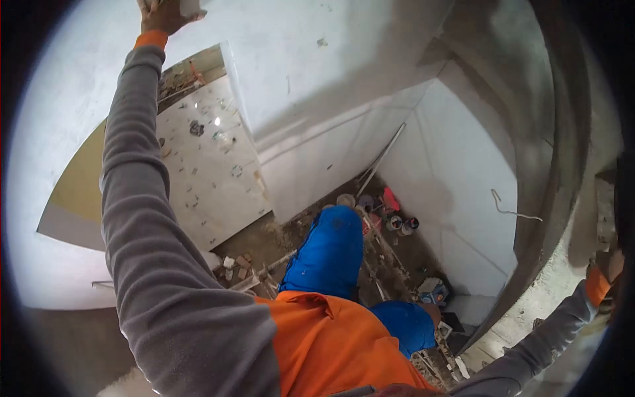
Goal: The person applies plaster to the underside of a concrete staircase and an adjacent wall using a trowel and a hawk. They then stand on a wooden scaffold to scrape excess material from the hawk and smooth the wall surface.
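My left hand is at the top left, its fingers spread against the pale plastered wall; part of it is cut off by the frame edge. The grey sleeve with an orange cuff reaches up to it. At the far right, my right hand is beside a rough ledge and lies mostly in dark shadow. Its fingers cannot be made out. Below me are my blue-clad knees and orange shirt front.
A doorway opens onto a littered, light tiled floor. Far below stand buckets, a red object, a box and broken bricks. A pole leans in the corner. A wire sticks out at right.
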A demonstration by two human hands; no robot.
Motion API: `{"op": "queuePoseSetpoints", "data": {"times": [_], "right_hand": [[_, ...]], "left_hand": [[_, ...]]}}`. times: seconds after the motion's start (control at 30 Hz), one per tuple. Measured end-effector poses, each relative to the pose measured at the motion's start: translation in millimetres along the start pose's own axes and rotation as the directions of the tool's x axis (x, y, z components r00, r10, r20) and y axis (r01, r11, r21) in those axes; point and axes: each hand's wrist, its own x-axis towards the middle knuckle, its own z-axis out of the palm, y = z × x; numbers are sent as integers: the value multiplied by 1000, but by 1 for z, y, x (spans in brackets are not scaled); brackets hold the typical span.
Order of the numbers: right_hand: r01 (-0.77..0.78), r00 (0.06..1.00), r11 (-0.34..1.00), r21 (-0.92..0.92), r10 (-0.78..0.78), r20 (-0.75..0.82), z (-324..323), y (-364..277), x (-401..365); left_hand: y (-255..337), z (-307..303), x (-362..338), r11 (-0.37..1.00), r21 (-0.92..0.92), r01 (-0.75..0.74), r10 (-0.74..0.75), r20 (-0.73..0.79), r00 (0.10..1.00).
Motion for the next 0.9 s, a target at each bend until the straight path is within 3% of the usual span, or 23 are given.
{"op": "queuePoseSetpoints", "data": {"times": [0.07, 0.17, 0.23, 0.27, 0.3, 0.33, 0.4, 0.53, 0.6, 0.7, 0.9], "right_hand": [[-63, 995, 984, -169, 75, 66, 5, -8, -6], [-87, 991, 979, 186, 104, -83, 38, 13, -16], [-51, 999, 999, -13, 50, -12, 35, 16, -14], [-27, 999, 993, -113, 30, 23, 32, 17, -13], [-99, 991, 994, 42, 94, 94, 27, 15, -13], [-88, 992, 996, -1, 88, 92, 25, 11, -13], [-68, 993, 994, -89, 76, 88, 22, 10, -14], [44, 999, 997, -68, -44, -4, 27, 15, -16], [-58, 998, 997, 46, 56, 31, 22, 11, -16], [-67, 998, 996, 53, 66, 21, 21, 10, -18], [-71, 997, 994, 81, 70, 18, 29, 11, -22]], "left_hand": [[-3, 6, -3, 1000, -3, 14, -14, 29, 999], [-1, 6, -1, 1000, 20, 10, -11, 39, 999], [0, 5, -1, 999, 17, -27, 27, -4, 1000], [1, 5, 0, 1000, 26, 12, -14, 73, 997], [5, -3, 3, 998, 39, 50, -55, 147, 988], [9, -6, 4, 995, 57, 87, -98, 220, 971], [9, -4, 3, 996, 26, 87, -90, 187, 978], [13, -6, 2, 995, 25, 94, -97, 177, 979], [17, -7, 1, 995, 36, 91, -96, 156, 983], [17, -10, 8, 986, 51, 159, -167, 295, 941], [14, -3, 6, 991, 31, 132, -136, 241, 961]]}}
